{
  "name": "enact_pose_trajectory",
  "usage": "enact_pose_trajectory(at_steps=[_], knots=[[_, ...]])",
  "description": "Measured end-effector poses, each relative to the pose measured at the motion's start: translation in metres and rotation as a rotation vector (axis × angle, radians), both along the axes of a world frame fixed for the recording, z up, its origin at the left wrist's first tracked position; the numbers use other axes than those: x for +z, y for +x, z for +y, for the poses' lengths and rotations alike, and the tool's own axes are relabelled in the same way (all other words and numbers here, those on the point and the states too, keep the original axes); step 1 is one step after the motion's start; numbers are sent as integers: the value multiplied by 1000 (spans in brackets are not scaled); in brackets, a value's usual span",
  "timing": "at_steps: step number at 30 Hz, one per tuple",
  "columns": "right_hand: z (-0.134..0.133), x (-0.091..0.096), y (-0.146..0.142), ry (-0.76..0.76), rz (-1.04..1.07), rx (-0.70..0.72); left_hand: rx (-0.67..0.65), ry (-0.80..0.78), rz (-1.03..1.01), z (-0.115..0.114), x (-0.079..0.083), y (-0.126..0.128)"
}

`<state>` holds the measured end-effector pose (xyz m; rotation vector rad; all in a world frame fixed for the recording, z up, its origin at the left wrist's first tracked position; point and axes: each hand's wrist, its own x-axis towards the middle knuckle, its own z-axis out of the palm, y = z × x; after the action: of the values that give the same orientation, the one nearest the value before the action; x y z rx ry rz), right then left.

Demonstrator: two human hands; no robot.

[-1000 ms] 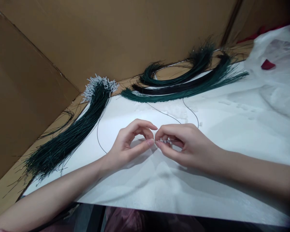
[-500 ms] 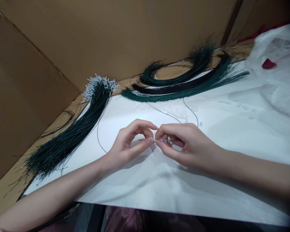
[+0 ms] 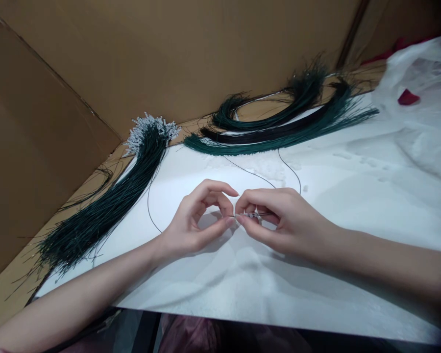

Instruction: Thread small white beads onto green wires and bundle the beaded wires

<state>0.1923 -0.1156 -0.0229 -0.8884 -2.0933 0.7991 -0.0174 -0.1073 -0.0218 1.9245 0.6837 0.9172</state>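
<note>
two hands meet at the middle of the white sheet [image 3: 242,289] covering the table, fingertips almost touching. the left hand [image 3: 196,220] is curled, thumb and forefinger nearly closed, and seems to pinch the end of a thin dark green wire [image 3: 149,206] that loops away to the left; the grip itself is too small to confirm. the right hand [image 3: 279,220] is pinched tight on a short row of tiny clear beads [image 3: 252,214] threaded on that wire, held just above the sheet between the two thumbs. another fine strand [image 3: 292,171] arcs back from the right hand toward the curved bundle of dark green wires [image 3: 279,132] near the brown cardboard wall [image 3: 187,54]. to the left lies a long straight bundle of green wires with white beaded tips [image 3: 132,166], well apart from the hands. risk here, as i judge it: the beads are tiny and the wire springy, so a loosened pinch could let them slide off the free end and scatter on the white sheet, where clear beads would be hard to find; a sharp tug could also kink the wire. a thin white plastic bag [image 3: 419,88] with something red [image 3: 407,98] sits far right. no brand, label or writing is readable anywhere.
</note>
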Motion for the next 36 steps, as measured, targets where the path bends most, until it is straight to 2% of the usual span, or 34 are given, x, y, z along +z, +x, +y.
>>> enact_pose_trajectory(at_steps=[10,22,31,36], knots=[[0,0,0,6,12,-10,-23,-117,-16,1,3,-4],[0,1,0,-36,-29,-8,9,-67,-21,-1,2,-3],[-1,5,1,-80,82,20,53,-320,-128,7,-1,0],[-2,4,0,-128,149,20,-2,-312,-93,6,0,4]])
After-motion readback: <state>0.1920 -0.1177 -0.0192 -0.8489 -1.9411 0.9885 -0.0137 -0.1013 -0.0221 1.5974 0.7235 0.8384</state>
